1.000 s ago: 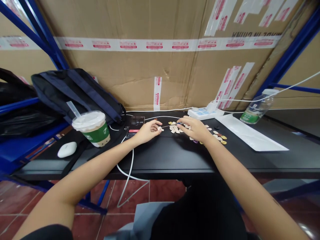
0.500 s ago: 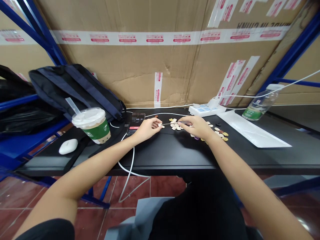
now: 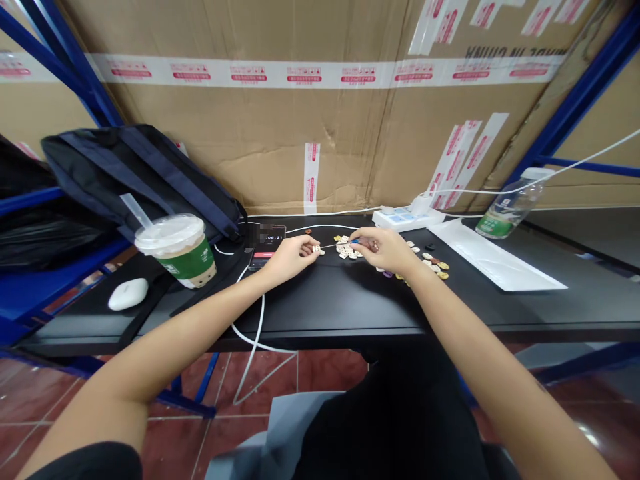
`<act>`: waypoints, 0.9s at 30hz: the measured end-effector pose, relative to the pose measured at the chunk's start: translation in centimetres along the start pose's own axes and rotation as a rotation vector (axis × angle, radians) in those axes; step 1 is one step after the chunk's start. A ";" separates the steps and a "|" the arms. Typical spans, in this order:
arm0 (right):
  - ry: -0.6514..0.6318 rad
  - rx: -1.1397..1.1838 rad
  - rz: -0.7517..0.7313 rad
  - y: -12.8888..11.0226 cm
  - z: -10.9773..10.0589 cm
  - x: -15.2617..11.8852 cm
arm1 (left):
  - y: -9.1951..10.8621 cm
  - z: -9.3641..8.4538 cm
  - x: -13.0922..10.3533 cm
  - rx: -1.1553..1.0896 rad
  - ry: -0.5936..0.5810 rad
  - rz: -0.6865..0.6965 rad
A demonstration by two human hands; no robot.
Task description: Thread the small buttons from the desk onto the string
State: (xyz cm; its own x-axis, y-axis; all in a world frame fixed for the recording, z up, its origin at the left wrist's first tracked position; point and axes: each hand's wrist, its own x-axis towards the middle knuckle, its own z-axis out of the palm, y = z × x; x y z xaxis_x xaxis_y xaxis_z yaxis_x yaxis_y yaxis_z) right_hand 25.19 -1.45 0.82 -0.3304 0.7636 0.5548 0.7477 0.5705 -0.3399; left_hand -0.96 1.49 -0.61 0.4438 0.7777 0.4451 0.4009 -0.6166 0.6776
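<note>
My right hand (image 3: 386, 252) pinches the blue end of a thin rod (image 3: 331, 247) between thumb and forefinger. The rod's long axis runs sideways from those fingertips across to my left ones, almost level, with its far tip at the small pale piece (image 3: 317, 249) in my left hand (image 3: 290, 259). I cannot tell whether the tip goes into the piece or only meets it. My left thumb and forefinger close on that piece, the other fingers curled behind them. The blue end belongs to my right side; the piece lies at my left.

Both forearms reach forward over the black tabletop (image 3: 310, 303) and slant inward, so my fingertips face each other with a small gap between. The loose pile of pale pieces (image 3: 346, 252) sits between my hands, just beside my right fingertips and below the rod. More pieces, some yellow and brown (image 3: 436, 265), lie to the right of my right hand. Just left of my left fingers, beyond the wrist, is the phone (image 3: 270, 247); the power strip (image 3: 405, 220) lies past my right knuckles.
</note>
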 end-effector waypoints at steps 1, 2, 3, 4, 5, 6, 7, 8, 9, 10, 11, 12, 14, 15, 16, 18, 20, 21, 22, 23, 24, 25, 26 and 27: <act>0.009 0.000 -0.003 0.1 0.0 0.0 | 0.0 0.0 0.0 -0.002 0.001 0.002; 0.011 0.002 -0.004 0.1 0.0 0.0 | 0.0 0.0 0.0 -0.008 0.001 0.003; 0.005 0.006 -0.002 0.1 0.0 0.0 | 0.0 0.0 0.0 -0.017 0.002 0.006; -0.007 0.015 0.000 0.1 0.1 0.0 | -0.1 0.0 0.0 -0.024 0.002 0.009; -0.014 0.024 0.001 0.1 0.1 0.0 | -0.1 -0.1 0.0 -0.028 0.000 0.013; -0.017 0.032 0.000 0.1 0.1 0.1 | -0.1 -0.1 0.0 -0.025 -0.004 0.015; -0.011 0.031 -0.003 0.1 0.1 0.1 | -0.1 -0.1 0.0 -0.015 -0.008 0.014; -0.001 0.028 -0.007 0.1 0.1 0.1 | 0.0 -0.1 0.0 -0.001 -0.009 0.012; 0.006 0.027 -0.009 0.1 0.1 0.1 | 0.0 -0.1 0.0 0.011 -0.010 0.009; 0.004 0.033 -0.009 0.1 0.1 0.1 | 0.0 -0.1 0.0 0.016 -0.008 0.003; -0.006 0.042 -0.006 0.1 0.1 0.1 | 0.0 -0.1 0.0 0.013 -0.004 -0.002; -0.016 0.050 0.002 0.1 0.1 0.1 | 0.0 -0.1 0.0 0.008 -0.001 -0.007; -0.025 0.049 0.011 0.1 0.1 0.1 | 0.0 -0.1 0.0 0.007 -0.001 -0.007; -0.017 0.040 0.008 0.2 0.1 0.1 | 0.0 -0.1 0.0 0.012 -0.002 -0.001; -0.002 0.028 0.005 0.2 0.1 0.1 | -0.1 -0.1 0.0 0.020 -0.003 0.006; 0.016 0.021 0.001 0.3 0.2 0.1 | -0.1 -0.1 0.1 0.025 0.002 0.016; -0.001 0.041 0.004 0.3 0.3 0.1 | -0.1 -0.2 0.1 0.014 0.013 0.012; -0.010 0.051 0.005 0.3 0.3 0.1 | -0.1 -0.2 0.1 0.008 0.018 0.009; -0.015 0.055 0.002 0.3 0.3 0.1 | -0.1 -0.2 0.1 0.005 0.017 0.006; -0.010 0.050 -0.005 0.2 0.3 0.1 | -0.1 -0.2 0.1 0.007 0.016 0.006; 0.003 0.035 -0.012 0.2 0.3 0.1 | -0.1 -0.3 0.1 0.014 0.011 0.007; 0.019 0.016 -0.017 0.2 0.2 0.1 | 0.0 -0.3 0.1 0.023 0.006 0.010; 0.031 0.002 -0.018 0.1 0.2 0.1 | 0.0 -0.3 0.1 0.030 0.001 0.014; 0.032 -0.004 -0.018 0.1 0.2 0.1 | 0.0 -0.3 0.1 0.032 0.001 0.018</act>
State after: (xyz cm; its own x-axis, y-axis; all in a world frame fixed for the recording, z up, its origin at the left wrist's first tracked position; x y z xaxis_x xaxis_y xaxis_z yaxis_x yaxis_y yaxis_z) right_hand 25.14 -1.26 0.68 -0.3253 0.7429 0.5850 0.7442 0.5828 -0.3264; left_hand -1.19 1.62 -0.42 0.4507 0.7664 0.4576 0.4179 -0.6342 0.6505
